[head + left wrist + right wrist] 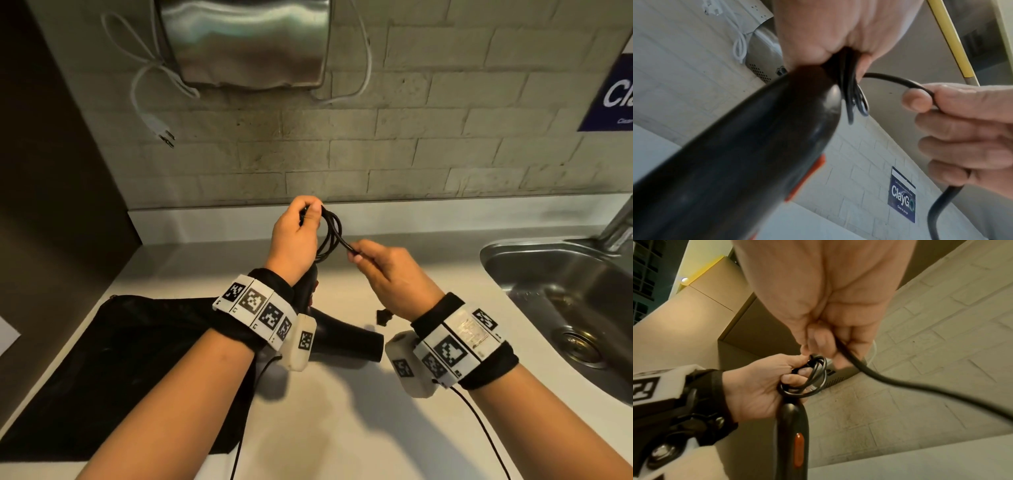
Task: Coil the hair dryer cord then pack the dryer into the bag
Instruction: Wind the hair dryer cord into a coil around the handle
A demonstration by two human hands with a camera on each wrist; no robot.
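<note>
The black hair dryer (346, 337) stands with its nozzle near the counter and its handle (792, 426) pointing up; an orange switch (798, 449) shows on the handle. My left hand (296, 236) grips several loops of the black cord (332, 233) above the handle's end. My right hand (387, 270) pinches the loose cord (920, 87) just right of the coil, and the rest trails down past its palm. The cord's black plug (383, 317) lies on the counter under my right wrist. A flat black bag (113, 370) lies on the counter at the left.
A steel sink (561, 301) is set into the white counter (342, 428) at the right. On the tiled wall hang a metal hand dryer (246, 41), its white cord and plug (161, 126), and a blue sign (613, 96). A dark panel borders the left.
</note>
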